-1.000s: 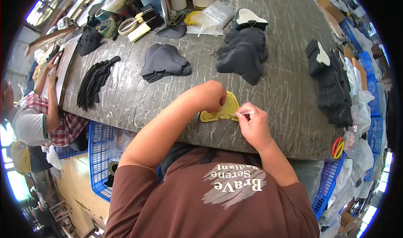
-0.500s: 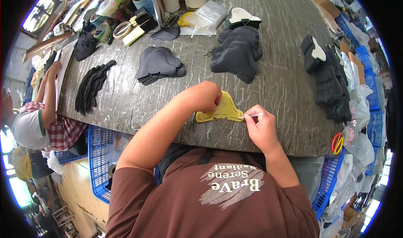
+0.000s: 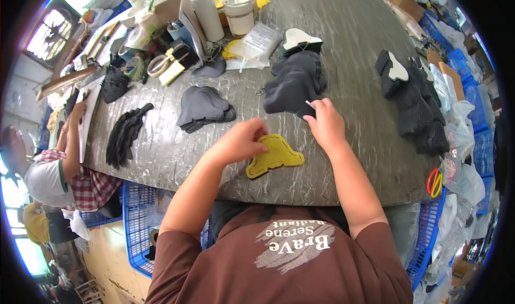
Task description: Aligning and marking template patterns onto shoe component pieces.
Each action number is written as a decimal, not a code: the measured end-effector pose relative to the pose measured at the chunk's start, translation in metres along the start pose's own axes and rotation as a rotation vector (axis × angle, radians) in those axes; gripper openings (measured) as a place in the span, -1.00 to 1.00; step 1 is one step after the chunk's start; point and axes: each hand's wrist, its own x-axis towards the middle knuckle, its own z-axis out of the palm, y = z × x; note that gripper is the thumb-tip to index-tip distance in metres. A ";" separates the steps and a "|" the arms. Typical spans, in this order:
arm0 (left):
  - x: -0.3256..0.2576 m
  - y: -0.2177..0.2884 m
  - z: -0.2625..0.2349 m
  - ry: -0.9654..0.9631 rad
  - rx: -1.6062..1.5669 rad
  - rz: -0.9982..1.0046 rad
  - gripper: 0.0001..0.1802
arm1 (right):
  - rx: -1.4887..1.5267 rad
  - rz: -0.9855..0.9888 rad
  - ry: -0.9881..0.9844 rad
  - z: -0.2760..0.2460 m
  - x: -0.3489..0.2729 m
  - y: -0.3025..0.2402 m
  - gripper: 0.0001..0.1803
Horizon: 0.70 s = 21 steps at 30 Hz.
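My left hand [image 3: 242, 141] is closed on the upper left edge of a yellow template [image 3: 277, 155] with slots cut along its border. A dark edge shows beneath the template's lower left corner. Between the fingers of my right hand [image 3: 327, 122] is a thin white pen [image 3: 310, 105]. That hand's fingertips are at the near right corner of a stack of black shaped pieces [image 3: 294, 81]. Whether they pinch a piece there is hard to see. Left of this stack lies a smaller pile of dark grey pieces [image 3: 203, 108].
Black strips [image 3: 127, 135] lie at left, and more black stacks [image 3: 421, 113] at right. Red-and-yellow scissors [image 3: 434, 183] are at the right edge. Tape rolls [image 3: 157, 66], a white bottle [image 3: 205, 14] and a tub [image 3: 239, 17] stand behind. Another person [image 3: 64, 170] works at far left.
My right hand has moved up and away from the template to the black stack, pen still in it. The template has shifted nearer and tilted, with my left hand on it. The view has shifted.
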 end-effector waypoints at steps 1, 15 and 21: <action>-0.006 -0.017 -0.012 0.104 -0.100 0.021 -0.65 | 0.011 0.038 0.027 0.002 0.002 -0.002 -0.60; -0.059 -0.124 -0.103 0.965 -0.889 -0.008 -0.86 | 0.013 0.031 0.077 0.012 0.007 0.004 -0.63; -0.091 -0.138 -0.073 1.122 -1.214 0.063 -0.88 | 0.004 0.038 0.035 0.006 0.015 0.002 -0.60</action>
